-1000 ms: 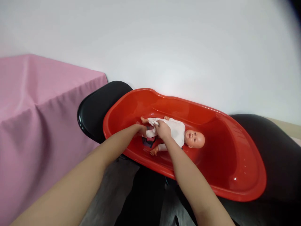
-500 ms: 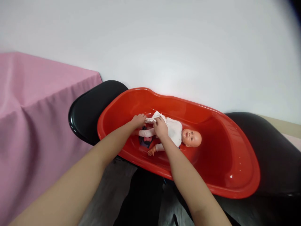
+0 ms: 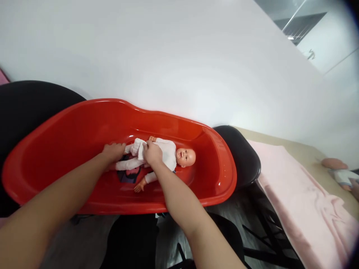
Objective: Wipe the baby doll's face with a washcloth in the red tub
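Observation:
A baby doll (image 3: 167, 154) in white clothes lies on its back inside a red baby bathtub (image 3: 213, 168), its head toward the right. My left hand (image 3: 114, 152) is closed at the lower end of the doll's far leg; the foot is hidden behind my fingers. A small white cloth (image 3: 138, 146) lies bunched over the upper legs, and my right hand (image 3: 153, 152) is closed on its edge. The near leg (image 3: 129, 164) rests stretched out beside it. Under the legs shows a dark printed patch (image 3: 127, 175) on the tub floor.
Black chairs (image 3: 238, 157) stand at both ends of the tub, against a white wall (image 3: 168, 56). To the right, a table (image 3: 300, 147) bears a pink cloth (image 3: 303, 186) and another doll (image 3: 340, 172), with part of another person's hand at the frame edge.
My view has turned right, bringing the right-hand table into sight. My hands are farther apart; the cloth now bunches by my right hand, where before it stretched between both.

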Action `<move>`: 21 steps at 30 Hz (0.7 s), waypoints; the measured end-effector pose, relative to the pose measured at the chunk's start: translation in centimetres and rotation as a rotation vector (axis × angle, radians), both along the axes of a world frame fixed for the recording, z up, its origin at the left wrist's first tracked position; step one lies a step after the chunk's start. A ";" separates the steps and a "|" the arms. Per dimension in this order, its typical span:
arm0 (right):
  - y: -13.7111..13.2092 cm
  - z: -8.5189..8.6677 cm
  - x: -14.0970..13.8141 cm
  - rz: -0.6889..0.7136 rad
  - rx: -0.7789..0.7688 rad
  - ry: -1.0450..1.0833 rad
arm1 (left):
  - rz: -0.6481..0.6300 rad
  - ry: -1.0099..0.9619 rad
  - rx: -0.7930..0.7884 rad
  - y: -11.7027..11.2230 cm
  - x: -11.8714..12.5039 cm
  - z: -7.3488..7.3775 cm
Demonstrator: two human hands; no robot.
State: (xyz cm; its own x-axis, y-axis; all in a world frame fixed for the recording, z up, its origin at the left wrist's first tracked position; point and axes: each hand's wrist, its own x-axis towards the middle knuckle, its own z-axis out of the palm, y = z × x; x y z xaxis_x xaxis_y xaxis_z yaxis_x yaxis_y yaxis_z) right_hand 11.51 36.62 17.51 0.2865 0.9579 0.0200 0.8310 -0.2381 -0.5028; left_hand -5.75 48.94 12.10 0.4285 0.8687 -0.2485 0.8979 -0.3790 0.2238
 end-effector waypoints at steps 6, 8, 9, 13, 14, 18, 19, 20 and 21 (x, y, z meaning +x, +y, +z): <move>0.4 -0.7 0.2 -0.065 0.106 0.171 | 0.044 0.018 -0.100 -0.7 0.1 1.8; 0.4 -0.6 0.3 -0.080 0.177 0.253 | 0.038 0.029 -0.125 -0.3 -0.3 2.7; 0.4 -0.5 0.3 -0.088 0.214 0.297 | 0.032 0.025 -0.136 0.0 -0.7 3.3; 0.7 -0.2 0.0 -0.171 0.317 0.495 | 0.010 -0.046 -0.130 1.0 -3.3 6.1; 1.0 -0.2 -0.1 -0.213 0.332 0.591 | -0.001 -0.069 -0.150 1.1 -3.9 6.7; 2.1 -0.7 0.0 -0.343 0.344 1.065 | -0.024 -0.253 -0.277 0.4 -6.0 7.7; 2.3 -0.9 0.1 -0.339 0.329 1.116 | -0.018 -0.316 -0.295 0.2 -6.2 7.5; 2.4 -1.1 0.3 -0.336 0.312 1.143 | -0.008 -0.378 -0.304 0.1 -6.4 7.3; 2.4 -1.2 0.4 -0.333 0.294 1.166 | 0.008 -0.441 -0.316 0.0 -6.5 7.0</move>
State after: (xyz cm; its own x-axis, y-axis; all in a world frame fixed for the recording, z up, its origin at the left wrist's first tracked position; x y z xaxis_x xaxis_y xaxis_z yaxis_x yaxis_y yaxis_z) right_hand 11.94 39.02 16.29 0.5048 0.8379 -0.2078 -0.2244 -0.1050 -0.9688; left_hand -12.25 48.92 19.06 0.5448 0.7844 -0.2964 0.6958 -0.2256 0.6819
